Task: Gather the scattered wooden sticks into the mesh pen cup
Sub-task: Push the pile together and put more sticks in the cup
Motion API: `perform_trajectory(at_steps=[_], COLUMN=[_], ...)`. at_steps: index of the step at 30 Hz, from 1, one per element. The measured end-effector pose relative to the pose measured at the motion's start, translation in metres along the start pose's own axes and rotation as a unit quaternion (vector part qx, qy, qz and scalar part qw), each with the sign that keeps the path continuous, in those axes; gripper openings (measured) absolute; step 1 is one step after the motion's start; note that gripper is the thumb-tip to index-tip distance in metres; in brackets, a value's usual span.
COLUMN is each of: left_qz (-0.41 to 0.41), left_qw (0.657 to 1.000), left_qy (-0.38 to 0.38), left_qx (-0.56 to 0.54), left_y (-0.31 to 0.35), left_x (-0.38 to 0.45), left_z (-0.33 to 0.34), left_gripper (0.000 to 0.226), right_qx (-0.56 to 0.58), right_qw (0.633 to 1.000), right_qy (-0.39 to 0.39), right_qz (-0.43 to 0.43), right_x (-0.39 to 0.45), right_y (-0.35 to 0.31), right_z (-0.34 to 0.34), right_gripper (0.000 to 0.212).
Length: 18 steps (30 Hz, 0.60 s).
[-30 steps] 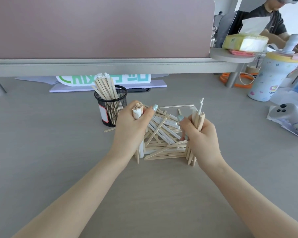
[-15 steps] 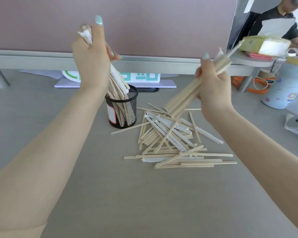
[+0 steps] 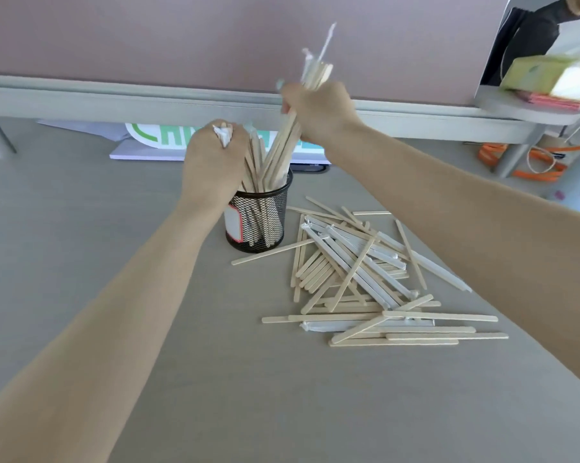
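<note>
A black mesh pen cup (image 3: 275,213) with a white label stands on the grey desk and holds several upright wooden sticks. My left hand (image 3: 212,165) sits over the cup's left rim, closed on a bundle of sticks whose lower ends reach into the cup. My right hand (image 3: 318,110) is higher, behind the cup, closed on a second bundle of sticks (image 3: 283,142) slanting down into the cup's mouth. A loose pile of wooden sticks (image 3: 358,279), some in clear wrappers, lies on the desk right of the cup.
A pink partition with a grey rail (image 3: 115,101) runs along the back. A white sign with green letters (image 3: 155,142) lies behind the cup. Orange cable (image 3: 532,158), a tissue pack (image 3: 549,75) on a small shelf and another person (image 3: 536,31) are at the far right.
Both hands lifted bundles off the pile. Since half a second ago the left hand has dropped to the cup's rim and the right hand has swung left over the cup, its sticks now pointing into it.
</note>
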<state>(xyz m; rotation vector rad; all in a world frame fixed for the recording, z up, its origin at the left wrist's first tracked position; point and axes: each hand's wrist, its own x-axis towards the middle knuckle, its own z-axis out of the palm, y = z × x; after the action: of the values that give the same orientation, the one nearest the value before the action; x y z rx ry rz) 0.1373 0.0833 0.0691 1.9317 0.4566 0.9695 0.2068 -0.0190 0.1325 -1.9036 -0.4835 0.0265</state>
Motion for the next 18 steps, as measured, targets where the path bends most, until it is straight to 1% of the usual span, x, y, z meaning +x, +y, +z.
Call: perform_trajectory(at_steps=[2, 4, 5, 7, 9, 11, 12, 14, 15, 16, 18], left_qz=[-0.011, -0.012, -0.013, -0.020, -0.014, -0.009, -0.013, -0.029, -0.039, -0.046, -0.056], left_qw=[0.999, 0.998, 0.998, 0.998, 0.998, 0.998, 0.998, 0.997, 0.996, 0.995, 0.993], left_qy=[-0.035, -0.043, -0.044, -0.046, -0.040, -0.033, -0.030, -0.035, -0.040, -0.044, -0.053], left_qx=[-0.029, -0.031, -0.034, -0.048, -0.054, -0.054, -0.055, -0.065, -0.072, -0.079, -0.090], left_y=[-0.004, -0.006, -0.007, -0.010, -0.010, -0.007, -0.006, -0.002, 0.001, 0.002, 0.003], left_x=[-0.003, -0.002, -0.001, 0.001, -0.001, -0.003, -0.005, -0.007, -0.008, -0.009, -0.012], left_z=[-0.001, -0.001, -0.002, -0.002, -0.003, -0.004, -0.005, -0.006, -0.007, -0.007, -0.006], left_gripper=[0.042, 0.038, 0.034, 0.029, 0.026, 0.013, 0.017, 0.035, 0.041, 0.044, 0.045], right_qx=[-0.099, -0.161, -0.172, -0.169, -0.183, -0.184, -0.173, -0.178, -0.185, -0.188, -0.186], right_qw=[0.993, 0.980, 0.976, 0.973, 0.965, 0.960, 0.959, 0.951, 0.949, 0.949, 0.945], right_qy=[-0.063, -0.110, -0.123, -0.143, -0.170, -0.193, -0.209, -0.234, -0.237, -0.238, -0.259], right_qz=[-0.016, -0.037, -0.045, -0.061, -0.077, -0.084, -0.087, -0.095, -0.092, -0.086, -0.080], right_x=[-0.002, -0.003, -0.004, -0.006, -0.008, -0.011, -0.011, -0.012, -0.015, -0.019, -0.028], right_y=[0.010, 0.022, 0.027, 0.034, 0.041, 0.044, 0.046, 0.049, 0.050, 0.051, 0.054], right_z=[0.006, 0.012, 0.013, 0.014, 0.014, 0.013, 0.013, 0.011, 0.010, 0.008, 0.004], right_gripper=[0.024, 0.029, 0.032, 0.029, 0.020, 0.009, 0.009, 0.038, 0.048, 0.051, 0.051])
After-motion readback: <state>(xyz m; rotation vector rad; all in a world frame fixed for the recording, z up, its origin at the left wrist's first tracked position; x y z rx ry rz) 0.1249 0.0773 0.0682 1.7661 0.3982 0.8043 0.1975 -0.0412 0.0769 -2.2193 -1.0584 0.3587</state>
